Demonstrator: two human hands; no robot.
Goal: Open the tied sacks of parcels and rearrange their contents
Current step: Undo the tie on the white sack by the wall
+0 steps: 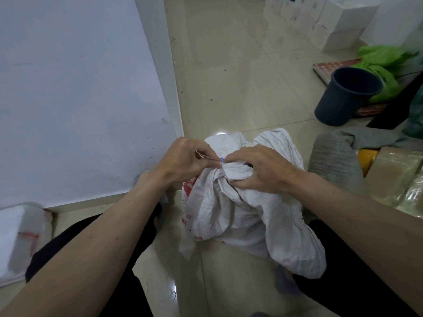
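Note:
A white woven sack with red print stands on the tiled floor between my knees, its neck bunched and tied at the top. My left hand pinches a thin tie at the knot, with a small blue bit showing at the fingertips. My right hand grips the gathered neck of the sack just right of the knot, fingers curled into the cloth. What the sack holds is hidden.
A white wall panel fills the left. A dark blue bucket stands at the right, with a green bag behind it. A grey sack and tape-wrapped brown parcels lie right; white boxes far back; a white package lower left.

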